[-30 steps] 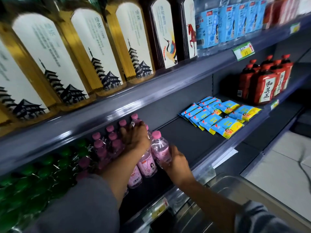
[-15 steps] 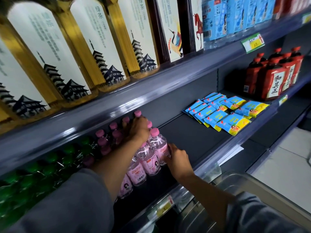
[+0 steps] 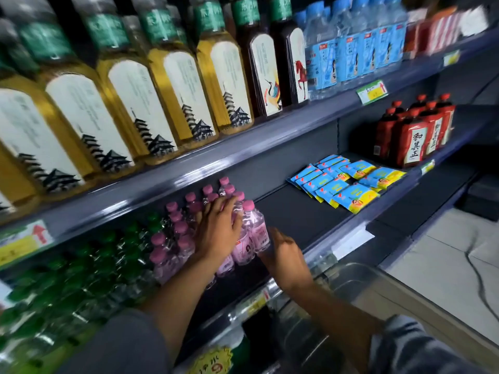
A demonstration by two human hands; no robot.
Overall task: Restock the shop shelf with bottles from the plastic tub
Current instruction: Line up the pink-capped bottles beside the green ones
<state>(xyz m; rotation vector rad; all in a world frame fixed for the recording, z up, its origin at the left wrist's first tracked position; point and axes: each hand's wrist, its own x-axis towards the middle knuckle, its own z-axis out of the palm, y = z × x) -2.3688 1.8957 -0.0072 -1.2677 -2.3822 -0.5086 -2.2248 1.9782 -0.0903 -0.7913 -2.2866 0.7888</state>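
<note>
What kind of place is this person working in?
Most likely a small shop or supermarket aisle: tiered shelves lined with tea bottles, price tags clipped to the shelf edge, and rows of pink-capped bottles.

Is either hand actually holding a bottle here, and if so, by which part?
Neither grips one. The left hand rests flat on the pink-capped bottles, near their shoulders; the right hand is open beside them.

blue-yellow sachets (image 3: 348, 182) lying flat on the shelf board, red-labelled dark bottles (image 3: 413, 136) upright behind them
</note>
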